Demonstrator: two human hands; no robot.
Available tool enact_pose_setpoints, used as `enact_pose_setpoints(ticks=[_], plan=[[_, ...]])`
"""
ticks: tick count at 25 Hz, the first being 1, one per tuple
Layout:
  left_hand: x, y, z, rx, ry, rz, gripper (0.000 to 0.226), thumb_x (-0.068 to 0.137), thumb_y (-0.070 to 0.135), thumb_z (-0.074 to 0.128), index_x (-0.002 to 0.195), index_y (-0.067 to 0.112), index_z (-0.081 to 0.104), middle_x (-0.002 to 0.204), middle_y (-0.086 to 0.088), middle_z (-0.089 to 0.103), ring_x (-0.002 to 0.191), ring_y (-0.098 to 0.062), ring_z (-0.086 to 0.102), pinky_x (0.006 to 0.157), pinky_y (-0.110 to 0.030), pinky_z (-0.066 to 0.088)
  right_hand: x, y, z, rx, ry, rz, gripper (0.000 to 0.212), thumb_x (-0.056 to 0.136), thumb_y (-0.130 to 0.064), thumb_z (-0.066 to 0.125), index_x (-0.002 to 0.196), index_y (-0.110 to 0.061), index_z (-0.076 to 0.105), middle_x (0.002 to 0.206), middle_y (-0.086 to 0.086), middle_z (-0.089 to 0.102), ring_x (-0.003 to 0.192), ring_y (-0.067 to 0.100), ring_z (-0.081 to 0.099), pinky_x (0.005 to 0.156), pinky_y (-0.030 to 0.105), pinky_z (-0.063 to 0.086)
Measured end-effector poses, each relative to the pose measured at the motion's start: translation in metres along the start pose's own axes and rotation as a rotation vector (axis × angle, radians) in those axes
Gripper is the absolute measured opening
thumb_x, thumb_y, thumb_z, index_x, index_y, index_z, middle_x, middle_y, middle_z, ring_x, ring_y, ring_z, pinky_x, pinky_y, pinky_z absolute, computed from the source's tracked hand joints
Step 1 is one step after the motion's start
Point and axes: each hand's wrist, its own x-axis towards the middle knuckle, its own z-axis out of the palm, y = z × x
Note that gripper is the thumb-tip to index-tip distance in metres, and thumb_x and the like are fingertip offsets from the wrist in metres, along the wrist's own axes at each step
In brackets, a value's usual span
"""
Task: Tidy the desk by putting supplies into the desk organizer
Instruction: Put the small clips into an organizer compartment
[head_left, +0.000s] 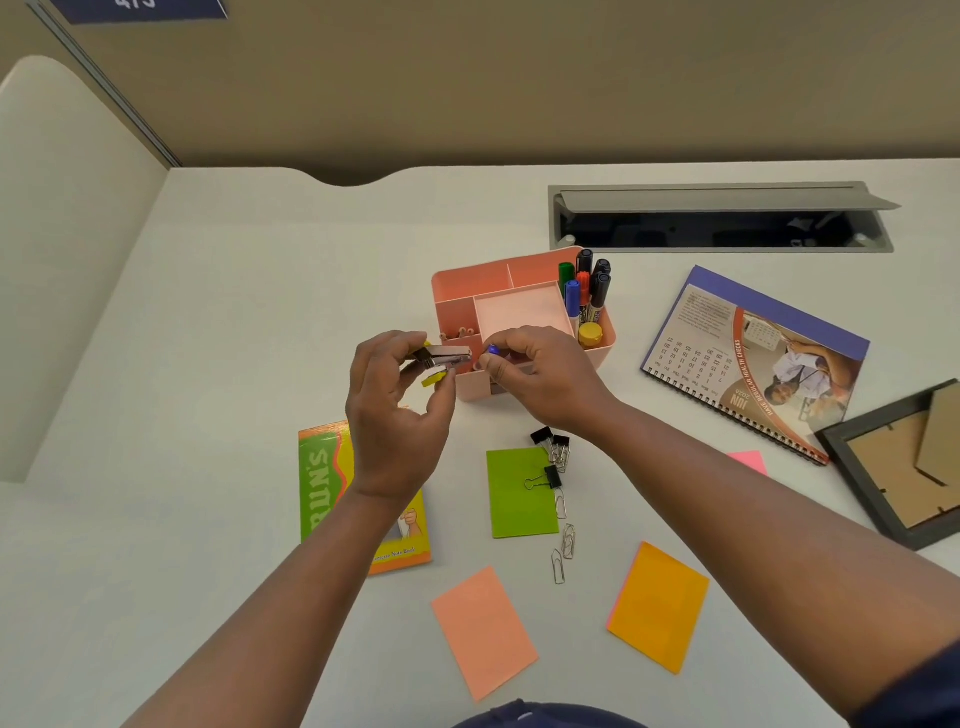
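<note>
A pink desk organizer (452, 291) stands mid-desk, with several markers (587, 291) and a yellow-capped bottle (590, 333) in its right compartment. My left hand (395, 410) holds a small yellow and metal stapler (441, 359) just in front of the organizer's left side. My right hand (540, 379) pinches a small blue object (492, 351) next to the stapler's tip. Below the hands lie black binder clips (550, 441), metal paper clips (566, 540), and green (519, 499), salmon (483, 631), orange (658, 605) and pink (748, 461) sticky notes.
A green and yellow notebook (322, 483) lies under my left wrist. A spiral calendar (753, 358) and a dark picture frame lying face down (898, 462) sit at the right. An open cable tray (717, 223) is set into the desk behind the organizer.
</note>
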Motion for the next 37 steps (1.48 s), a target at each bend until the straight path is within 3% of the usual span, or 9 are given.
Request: enact_pose_setpoints(ticks=[4, 10, 17, 20, 25, 30, 34, 37], plan=[[0.000, -0.008, 0.008, -0.013, -0.049, -0.085, 0.044, 0.076, -0.002, 0.083, 0.114, 0.000, 0.060, 0.110, -0.006, 0.054, 0.098, -0.021, 0.063, 0.089, -0.028, 0.058, -0.001, 0.000, 0.000, 0.004, 0.012, -0.001, 0.032, 0.097, -0.037, 0.061, 0.118, -0.017, 0.073, 0.108, -0.002, 0.074, 0.095, 0.007, 0.060, 0.080, 0.031, 0.052], [0.004, -0.018, 0.024, -0.146, 0.002, -0.367, 0.055, 0.069, 0.011, 0.092, 0.105, 0.013, 0.050, 0.102, -0.015, 0.061, 0.096, -0.022, 0.064, 0.089, -0.031, 0.059, -0.001, -0.002, -0.001, -0.008, 0.009, -0.017, 0.030, 0.097, -0.036, 0.061, 0.117, -0.017, 0.074, 0.104, -0.002, 0.074, 0.092, 0.008, 0.060, 0.074, 0.028, 0.048], [0.007, -0.021, 0.031, -0.058, -0.017, -0.371, 0.051, 0.070, 0.026, 0.093, 0.102, 0.018, 0.054, 0.099, -0.002, 0.067, 0.090, -0.012, 0.065, 0.084, -0.019, 0.055, -0.001, -0.003, -0.001, -0.014, -0.003, -0.003, 0.032, 0.097, -0.035, 0.061, 0.122, -0.016, 0.071, 0.108, 0.000, 0.073, 0.092, 0.008, 0.058, 0.071, 0.022, 0.044], [0.008, -0.022, 0.028, -0.079, -0.062, -0.393, 0.045, 0.076, 0.020, 0.089, 0.102, 0.027, 0.053, 0.107, 0.005, 0.070, 0.099, -0.008, 0.067, 0.088, -0.022, 0.055, -0.002, -0.004, -0.002, 0.002, 0.005, -0.002, 0.032, 0.097, -0.035, 0.061, 0.122, -0.017, 0.071, 0.108, 0.001, 0.073, 0.092, 0.008, 0.059, 0.073, 0.028, 0.048], [0.009, -0.026, 0.028, -0.083, -0.116, -0.414, 0.035, 0.083, 0.010, 0.080, 0.106, 0.019, 0.055, 0.110, 0.003, 0.071, 0.104, -0.011, 0.069, 0.092, -0.032, 0.056, 0.001, -0.009, 0.001, -0.009, 0.012, 0.017, 0.033, 0.096, -0.035, 0.057, 0.123, -0.021, 0.071, 0.103, 0.001, 0.073, 0.092, 0.017, 0.062, 0.080, 0.044, 0.054], [0.004, -0.027, 0.030, -0.123, -0.121, -0.440, 0.030, 0.088, 0.004, 0.072, 0.110, 0.017, 0.055, 0.116, 0.000, 0.071, 0.109, -0.010, 0.068, 0.098, -0.041, 0.055, -0.002, -0.014, 0.001, 0.131, 0.091, 0.017, 0.026, 0.096, -0.022, 0.062, 0.120, -0.020, 0.072, 0.103, -0.007, 0.074, 0.090, 0.003, 0.065, 0.087, 0.037, 0.055], [0.005, -0.028, 0.031, -0.162, -0.136, -0.469, 0.031, 0.089, 0.002, 0.071, 0.113, 0.012, 0.055, 0.120, -0.001, 0.070, 0.113, -0.010, 0.067, 0.103, -0.039, 0.052, -0.007, -0.009, 0.005, 0.044, 0.054, -0.008, 0.028, 0.095, -0.027, 0.063, 0.122, -0.022, 0.071, 0.108, -0.002, 0.075, 0.096, 0.012, 0.069, 0.085, 0.045, 0.057], [0.003, -0.028, 0.030, -0.139, -0.138, -0.448, 0.031, 0.089, 0.005, 0.072, 0.115, 0.009, 0.056, 0.122, -0.001, 0.069, 0.113, -0.009, 0.067, 0.103, -0.035, 0.052, -0.008, -0.012, 0.000, 0.082, 0.053, 0.025, 0.039, 0.095, -0.024, 0.067, 0.133, -0.019, 0.064, 0.116, 0.002, 0.074, 0.104, 0.014, 0.068, 0.092, 0.039, 0.056]])
